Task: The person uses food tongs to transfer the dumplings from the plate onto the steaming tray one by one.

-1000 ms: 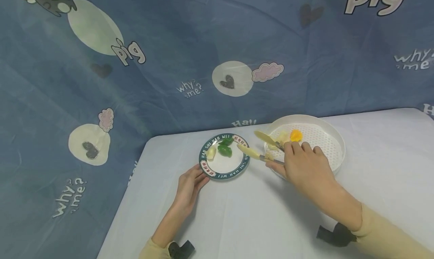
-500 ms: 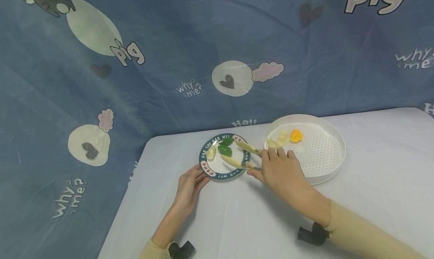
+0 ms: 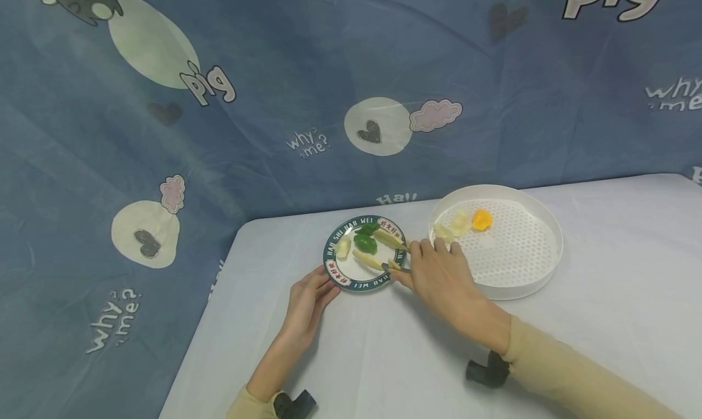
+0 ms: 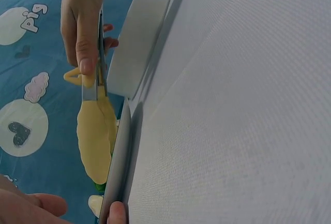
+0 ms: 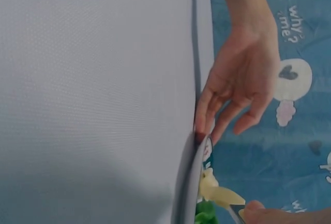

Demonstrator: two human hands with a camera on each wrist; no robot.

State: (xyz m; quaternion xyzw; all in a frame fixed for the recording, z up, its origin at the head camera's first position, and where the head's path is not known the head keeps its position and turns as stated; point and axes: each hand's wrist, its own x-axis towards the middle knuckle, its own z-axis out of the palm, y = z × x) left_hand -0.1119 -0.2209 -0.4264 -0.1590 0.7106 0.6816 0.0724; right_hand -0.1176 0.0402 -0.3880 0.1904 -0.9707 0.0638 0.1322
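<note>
The right hand [image 3: 446, 282] holds a pair of metal tongs with yellow tips [image 3: 367, 259], its thumb on one arm and its fingers on the other, so that the tongs are pinched between them. The two tips stand apart from each other and reach over a small round plate [image 3: 362, 284], whose white centre is ringed by a dark green band with lettering. A leafy green piece [image 3: 365, 243] lies on the plate between the tips; whether either tip touches it cannot be told. A second green piece [image 3: 367, 229] sits just behind it, and a pale yellow chunk [image 3: 343, 246] rests at the plate's left side.

The left hand [image 3: 307, 303] is at the near left of the plate, its fairly straight, slightly spread fingers resting against the outer rim.

To the right of the plate, close beside it, a white round tray [image 3: 521, 248] with a dimpled base stands on the white-covered tabletop [image 3: 373, 346]. In its left part lie an orange-yellow piece [image 3: 482, 220] and, next to that, some pale yellow pieces [image 3: 459, 223]. Both forearms wear beige sleeves [image 3: 570, 364], with a black device [image 3: 488, 370] at each wrist. Behind the tabletop hangs a blue printed cloth [image 3: 263, 102].
</note>
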